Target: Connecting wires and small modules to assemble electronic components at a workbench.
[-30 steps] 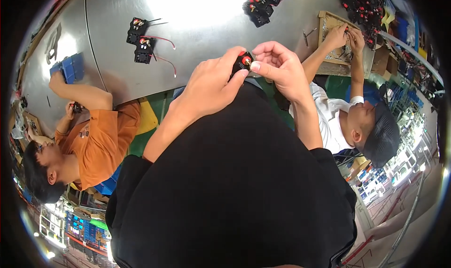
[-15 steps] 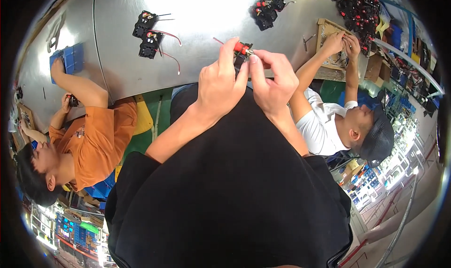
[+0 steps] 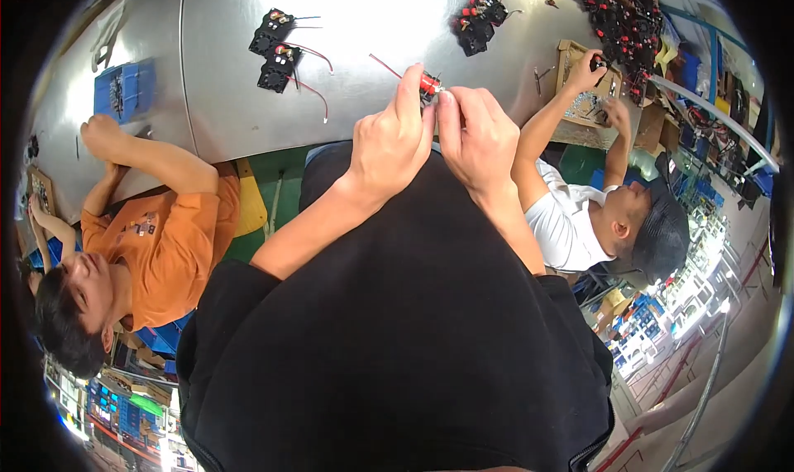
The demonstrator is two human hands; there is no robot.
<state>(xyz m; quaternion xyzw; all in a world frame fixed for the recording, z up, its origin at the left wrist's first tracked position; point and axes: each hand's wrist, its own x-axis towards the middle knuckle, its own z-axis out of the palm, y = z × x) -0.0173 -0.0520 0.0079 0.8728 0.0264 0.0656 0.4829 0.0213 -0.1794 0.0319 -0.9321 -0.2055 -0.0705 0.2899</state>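
Where the 2 forearms meet over the black shirt, the left hand (image 3: pixel 389 141) and right hand (image 3: pixel 475 137) pinch a small red-and-black part (image 3: pixel 428 85) between closed fingers, a red wire (image 3: pixel 385 65) trailing left above the steel bench (image 3: pixel 364 26). Farther off lie 3 black fans (image 3: pixel 274 49) and another cluster (image 3: pixel 478 11).

Black short-sleeved shirt (image 3: pixel 397 340), bare forearms
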